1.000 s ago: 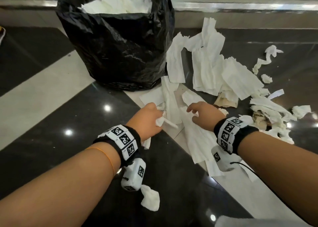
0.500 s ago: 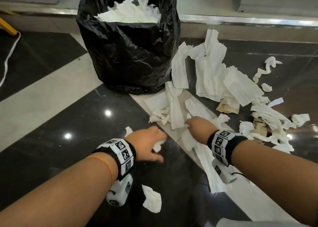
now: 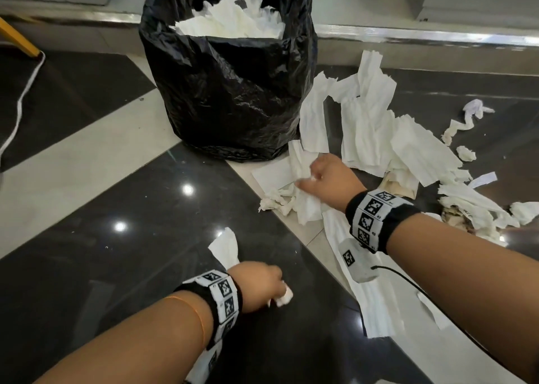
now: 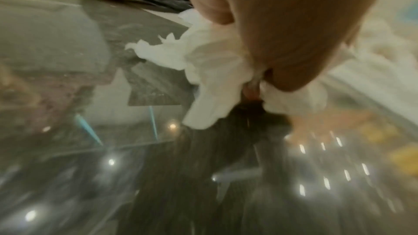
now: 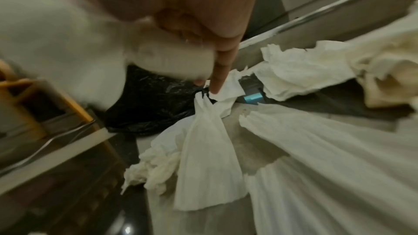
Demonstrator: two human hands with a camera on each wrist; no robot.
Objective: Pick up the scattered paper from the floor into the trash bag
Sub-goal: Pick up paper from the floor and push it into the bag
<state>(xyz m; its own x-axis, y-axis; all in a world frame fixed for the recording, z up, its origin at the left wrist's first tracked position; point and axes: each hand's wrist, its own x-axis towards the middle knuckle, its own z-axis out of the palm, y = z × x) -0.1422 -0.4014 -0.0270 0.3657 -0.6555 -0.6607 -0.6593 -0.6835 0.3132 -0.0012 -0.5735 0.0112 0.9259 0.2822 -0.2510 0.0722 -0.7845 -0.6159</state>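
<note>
Polished dark stone floor (image 3: 102,267) with pale diagonal bands, ceiling lights reflected in it; a metal-edged step (image 3: 423,35) runs along the far side. Black trash bag (image 3: 230,92) stands upright on the floor, mouth open, white paper heaped inside to the rim.

Scattered paper (image 3: 376,130): long crinkled white strips and torn pieces lie on the floor just right of the bag, some touching its base, with smaller balls and scraps trailing off to the right. One long strip (image 3: 376,302) runs under the right forearm.

Left hand (image 3: 258,284), low and near the body, well apart from the bag. Fingers curled round a bunch of white paper (image 4: 214,71); ends stick out on both sides of the fist. Left wrist view is blurred.

Right hand (image 3: 329,179) just in front of the bag's base. Fingers hold a wad of paper (image 5: 172,63) against the palm, while the fingertips (image 5: 217,85) pinch the top of a hanging pleated sheet (image 5: 208,158), its lower edge among crumpled pieces on the floor.

Both wrists carry black bands with printed square markers. A white cord (image 3: 20,104) lies at far left.
</note>
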